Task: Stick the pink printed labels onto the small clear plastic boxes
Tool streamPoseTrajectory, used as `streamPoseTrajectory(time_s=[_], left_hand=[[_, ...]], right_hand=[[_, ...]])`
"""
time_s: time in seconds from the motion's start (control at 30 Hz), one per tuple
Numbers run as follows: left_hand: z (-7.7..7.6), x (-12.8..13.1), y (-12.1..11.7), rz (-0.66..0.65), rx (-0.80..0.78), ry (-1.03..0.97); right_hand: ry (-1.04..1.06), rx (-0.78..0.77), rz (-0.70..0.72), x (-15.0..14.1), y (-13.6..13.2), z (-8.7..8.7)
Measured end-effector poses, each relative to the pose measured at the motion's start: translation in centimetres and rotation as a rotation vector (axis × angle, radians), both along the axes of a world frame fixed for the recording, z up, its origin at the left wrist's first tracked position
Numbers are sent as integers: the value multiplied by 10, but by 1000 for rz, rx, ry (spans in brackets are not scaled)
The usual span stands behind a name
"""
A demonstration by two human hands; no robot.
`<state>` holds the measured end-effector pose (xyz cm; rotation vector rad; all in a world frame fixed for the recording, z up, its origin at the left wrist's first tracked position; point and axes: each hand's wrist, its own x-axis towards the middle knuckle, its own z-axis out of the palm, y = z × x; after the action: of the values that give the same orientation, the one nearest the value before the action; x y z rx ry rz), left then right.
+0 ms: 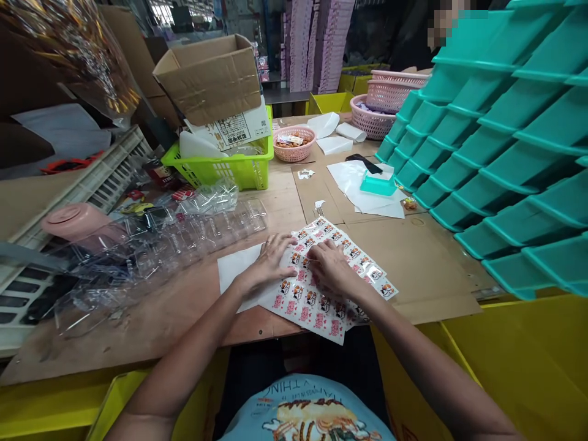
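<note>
Sheets of stickers point(316, 309) with small cartoon animals and pink lettering lie overlapping at the table's front edge. On their left part rests my left hand point(272, 262), fingers spread and holding nothing, with a ring on one finger. My right hand point(331, 267) is over the middle of the sheets, its fingers bent inward and pressed together at the surface. What is between those fingertips is hidden. A plain white sheet point(234, 278) sticks out beneath my left hand.
Stacked teal trays point(500, 159) rise on the right. One teal tray point(377, 184) lies on white paper. Clear plastic packaging point(184, 245) covers the left side. Behind stand a green basket point(229, 171) with cardboard boxes point(211, 79) and a pink basket point(294, 153). Yellow bins point(519, 349) flank me below.
</note>
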<state>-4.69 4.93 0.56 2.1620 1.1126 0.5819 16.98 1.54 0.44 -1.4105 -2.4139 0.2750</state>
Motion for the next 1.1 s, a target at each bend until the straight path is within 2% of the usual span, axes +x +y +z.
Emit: streamPoseTrajectory(time_s=[0.07, 0.17, 0.23, 0.3, 0.37, 0.47, 0.57, 0.67, 0.77, 0.9, 1.03, 1.1], left_hand=[[5, 1, -1, -9, -16, -61], [10, 6, -4, 67, -158, -288], [10, 11, -8, 133, -320, -507], [6, 16, -13, 219, -505, -721], [1, 19, -19, 316, -664, -882], [-6, 21, -28, 350, -789, -993], [-9, 22, -34, 309, -730, -993], [-8, 24, -36, 286, -626, -930], [-8, 21, -33, 275, -563, -825], [-11, 7, -29, 296, -428, -530], [-6, 15, -29, 443, -59, -402], [-3, 32, -32, 354, 27, -416]], right_hand=[[-15, -29, 84, 5, 11, 12], [-59, -52, 183, 16, 34, 45], [-95, 51, 158, 17, 47, 67], [-100, 231, 95, 12, 52, 78], [-38, 331, 90, 2, 47, 72], [134, 271, 165, -12, 30, 41], [278, 215, 175, -22, 17, 13], [492, 100, 136, -27, 15, 3], [726, 29, 6, -23, 25, 2], [927, 90, -222, 6, 45, 5], [1041, 249, -419, 21, 46, 14], [961, 331, -425, 11, 36, 17]])
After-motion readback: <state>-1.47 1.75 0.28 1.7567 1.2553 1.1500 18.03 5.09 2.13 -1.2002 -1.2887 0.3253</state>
